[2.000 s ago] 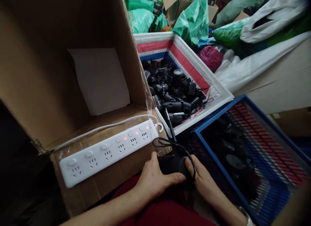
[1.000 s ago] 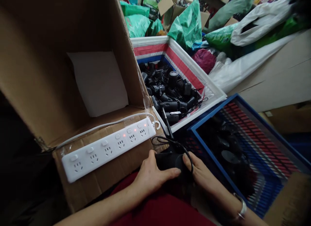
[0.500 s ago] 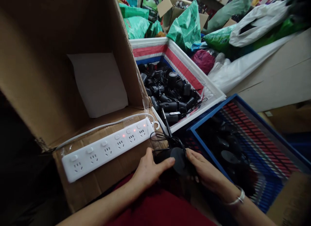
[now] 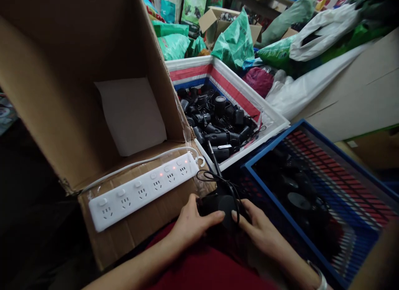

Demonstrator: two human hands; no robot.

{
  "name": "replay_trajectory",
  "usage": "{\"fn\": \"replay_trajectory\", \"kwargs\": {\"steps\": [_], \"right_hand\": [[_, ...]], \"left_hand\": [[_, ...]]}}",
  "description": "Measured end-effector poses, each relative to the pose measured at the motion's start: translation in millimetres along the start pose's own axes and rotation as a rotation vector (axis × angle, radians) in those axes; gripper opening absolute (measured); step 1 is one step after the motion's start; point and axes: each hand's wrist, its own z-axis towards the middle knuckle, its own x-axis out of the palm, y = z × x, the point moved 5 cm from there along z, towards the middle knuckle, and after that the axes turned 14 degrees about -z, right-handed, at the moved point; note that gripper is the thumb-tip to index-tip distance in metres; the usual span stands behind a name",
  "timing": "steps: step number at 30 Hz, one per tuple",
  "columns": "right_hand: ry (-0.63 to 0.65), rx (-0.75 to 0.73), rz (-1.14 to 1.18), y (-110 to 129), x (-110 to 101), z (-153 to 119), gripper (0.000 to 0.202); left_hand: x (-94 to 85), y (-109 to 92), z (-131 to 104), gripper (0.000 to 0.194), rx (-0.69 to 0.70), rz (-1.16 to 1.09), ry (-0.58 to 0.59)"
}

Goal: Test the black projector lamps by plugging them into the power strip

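Note:
A black corded device (image 4: 215,205) with a broad round face is held low in front of my red clothing, between both hands. My left hand (image 4: 195,217) grips its left side, thumb laid across the front. On the other side my right hand (image 4: 255,221) is closed around the edge, its thumb near the round face and the looped black cord (image 4: 235,194). The undersides of the fingers are hidden. A thin dark rod with a shiny tip (image 4: 213,155) stands just beyond the device. Left of my hands lies a white power strip (image 4: 143,192) with several sockets and some red lights lit.
The power strip rests on a flap of a large open cardboard box (image 4: 124,40) with a white sheet (image 4: 132,115) inside. Ahead, a white-rimmed bin (image 4: 249,80) holds several black devices (image 4: 215,119). A blue crate (image 4: 274,136) at right holds more. Green bags (image 4: 235,40) pile up behind.
My right thumb has moved in toward the round face, and the cord now hangs down beside it. The left hand keeps its grip. The view has shifted slightly.

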Motion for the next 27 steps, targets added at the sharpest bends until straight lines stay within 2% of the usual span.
{"fn": "replay_trajectory", "kwargs": {"steps": [2, 5, 8, 13, 19, 23, 27], "right_hand": [[-0.042, -0.013, -0.099, -1.2, 1.4, -3.3, 0.038], [-0.118, -0.004, -0.132, -5.4, 3.7, -6.5, 0.043], [-0.18, 0.042, -0.032, -9.0, 5.1, -6.5, 0.043], [-0.114, 0.228, 0.478, -15.4, 12.7, -2.8, 0.045], [-0.123, 0.209, 0.515, -16.3, 11.5, -0.3, 0.038], [-0.112, 0.195, 0.519, -16.1, 8.7, 0.5, 0.036], [0.009, 0.206, 0.609, -14.3, 9.1, -5.0, 0.045]], "left_hand": [[0.9, -2.5, -3.2, 0.05, 0.03, 0.09, -0.007], [3.9, -6.6, -3.8, 0.047, 0.047, 0.15, -0.013], [6.3, -12.4, -2.4, 0.046, 0.06, 0.137, -0.021], [2.6, -17.3, -3.7, 0.054, 0.089, 0.105, -0.043], [-0.3, -9.6, -3.3, 0.056, 0.086, 0.088, -0.068], [2.0, -12.7, -5.3, 0.053, 0.097, 0.089, -0.057], [9.5, -23.3, -16.8, 0.047, 0.168, 0.184, -0.014]]}}
